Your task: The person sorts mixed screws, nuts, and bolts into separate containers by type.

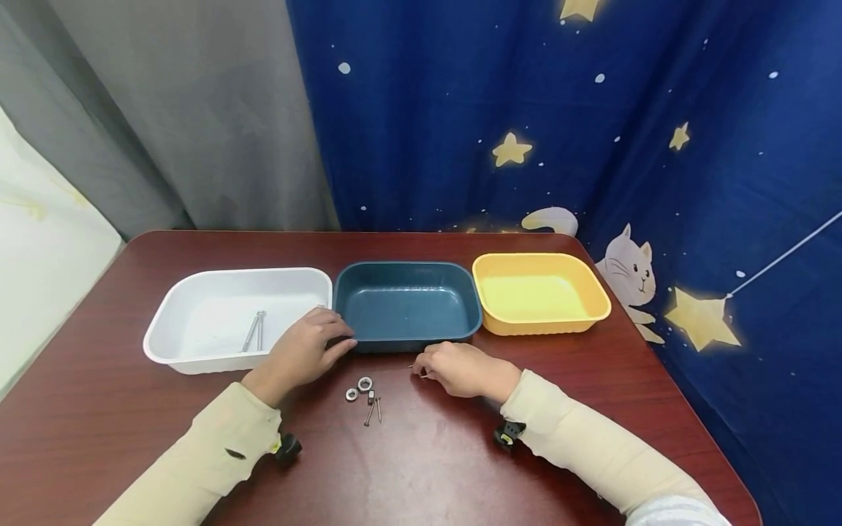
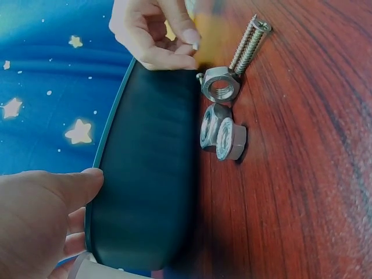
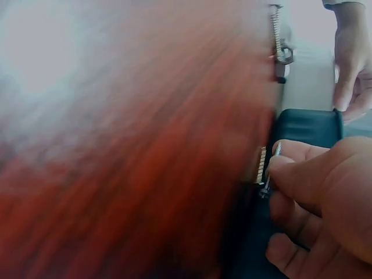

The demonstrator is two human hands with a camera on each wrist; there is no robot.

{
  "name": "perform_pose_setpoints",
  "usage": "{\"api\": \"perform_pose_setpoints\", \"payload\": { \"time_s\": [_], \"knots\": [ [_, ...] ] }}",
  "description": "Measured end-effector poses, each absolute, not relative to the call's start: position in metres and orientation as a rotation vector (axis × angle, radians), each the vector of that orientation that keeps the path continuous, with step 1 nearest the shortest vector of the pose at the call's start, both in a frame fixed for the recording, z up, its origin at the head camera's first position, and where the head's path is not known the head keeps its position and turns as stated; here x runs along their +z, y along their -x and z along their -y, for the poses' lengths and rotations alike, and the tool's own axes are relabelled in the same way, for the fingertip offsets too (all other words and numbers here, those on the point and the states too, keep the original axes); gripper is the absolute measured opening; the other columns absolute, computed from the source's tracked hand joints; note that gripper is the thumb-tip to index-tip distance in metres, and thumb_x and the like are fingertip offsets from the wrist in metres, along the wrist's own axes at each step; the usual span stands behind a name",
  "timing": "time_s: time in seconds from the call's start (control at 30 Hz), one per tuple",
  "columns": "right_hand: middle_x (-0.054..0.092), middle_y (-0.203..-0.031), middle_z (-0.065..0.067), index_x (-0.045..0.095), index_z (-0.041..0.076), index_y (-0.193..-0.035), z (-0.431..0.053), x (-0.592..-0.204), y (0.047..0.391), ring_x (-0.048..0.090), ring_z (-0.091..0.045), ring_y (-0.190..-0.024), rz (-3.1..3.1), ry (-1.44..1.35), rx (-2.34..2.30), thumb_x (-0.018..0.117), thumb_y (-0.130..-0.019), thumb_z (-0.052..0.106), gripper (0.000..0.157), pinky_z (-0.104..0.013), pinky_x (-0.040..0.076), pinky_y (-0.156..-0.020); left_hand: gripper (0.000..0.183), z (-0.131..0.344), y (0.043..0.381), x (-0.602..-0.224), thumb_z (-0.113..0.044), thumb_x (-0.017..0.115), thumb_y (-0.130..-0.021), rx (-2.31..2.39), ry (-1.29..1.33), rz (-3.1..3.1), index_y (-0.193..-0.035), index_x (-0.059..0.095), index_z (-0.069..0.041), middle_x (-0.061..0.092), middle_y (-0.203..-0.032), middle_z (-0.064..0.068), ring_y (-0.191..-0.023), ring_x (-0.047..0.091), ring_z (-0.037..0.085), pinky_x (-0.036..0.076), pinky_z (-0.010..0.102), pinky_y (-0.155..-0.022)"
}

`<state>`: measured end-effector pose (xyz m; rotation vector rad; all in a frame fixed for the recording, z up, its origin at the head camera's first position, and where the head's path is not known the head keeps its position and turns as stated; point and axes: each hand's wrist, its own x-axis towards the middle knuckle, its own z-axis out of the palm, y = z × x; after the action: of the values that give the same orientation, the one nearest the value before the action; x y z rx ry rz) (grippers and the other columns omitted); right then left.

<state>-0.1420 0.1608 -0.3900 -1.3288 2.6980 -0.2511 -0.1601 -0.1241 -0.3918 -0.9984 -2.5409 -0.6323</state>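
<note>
Silver screw [image 3: 278, 150] pinched in the right hand [image 1: 457, 369], thumb against forefinger, just beside the teal bin [image 2: 148, 145], itself gripped by the left hand [image 1: 307, 351]; nuts [image 2: 235, 142] and other screws [image 2: 253, 46] on the surface [image 1: 408, 460].

Teal tray [image 1: 408, 310]; yellow tray [image 1: 536, 296]; star-patterned blue curtain [image 1: 427, 109]; the screw [image 3: 278, 149] seems silvery.

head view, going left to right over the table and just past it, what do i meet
White tray → left hand → smaller nut → larger nut → right hand → yellow tray → printed cat
</note>
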Motion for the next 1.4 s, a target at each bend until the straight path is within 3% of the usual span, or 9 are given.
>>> {"api": "perform_pose_setpoints", "payload": {
  "time_s": [0.2, 0.67, 1.03, 1.4],
  "knots": [
    [0.064, -0.094, 0.001, 0.071, 0.009, -0.104, -0.155, -0.379, 0.138, 0.059, -0.009, -0.085, -2.605, 1.423, -0.396, 0.059, -0.091, -0.002, 0.021, -0.017, 0.047, -0.077, 0.014, 0.126, 0.155, -0.394, -0.017, 0.078, -0.082, -0.641, 0.998, 2.552, -0.091, 0.076, -0.006, 0.068, -0.087, 0.003, -0.088, 0.059, 0.021, 0.052, 0.040, -0.082],
    [0.070, -0.097, -0.005, 0.070, 0.004, -0.103, -0.148, -0.342, 0.165, 0.065, -0.014, -0.092, -2.622, 1.492, -0.546, 0.058, -0.094, 0.000, 0.016, -0.024, 0.050, -0.085, 0.012, 0.123, 0.162, -0.390, -0.015, 0.077, -0.083, -0.644, 0.994, 2.526, -0.090, 0.076, -0.006, 0.068, -0.087, 0.004, -0.088, 0.059, 0.022, 0.051, 0.040, -0.082],
    [0.065, -0.088, 0.003, 0.070, 0.006, -0.105, -0.140, -0.324, 0.196, 0.059, -0.009, -0.081, -2.614, 1.296, -0.506, 0.064, -0.093, 0.006, 0.013, -0.022, 0.048, -0.075, 0.013, 0.126, 0.162, -0.392, -0.015, 0.077, -0.083, -0.686, 1.009, 2.497, -0.090, 0.075, -0.005, 0.068, -0.088, 0.004, -0.091, 0.059, 0.023, 0.050, 0.042, -0.084],
    [0.066, -0.091, 0.003, 0.069, 0.005, -0.107, -0.136, -0.323, 0.234, 0.060, -0.010, -0.087, -2.600, 1.055, -0.518, 0.065, -0.094, 0.010, 0.015, -0.028, 0.046, -0.087, 0.013, 0.125, 0.162, -0.394, -0.017, 0.078, -0.083, -0.704, 0.987, 2.516, -0.090, 0.075, -0.006, 0.068, -0.088, 0.004, -0.091, 0.060, 0.023, 0.051, 0.041, -0.085]
  ]
}}
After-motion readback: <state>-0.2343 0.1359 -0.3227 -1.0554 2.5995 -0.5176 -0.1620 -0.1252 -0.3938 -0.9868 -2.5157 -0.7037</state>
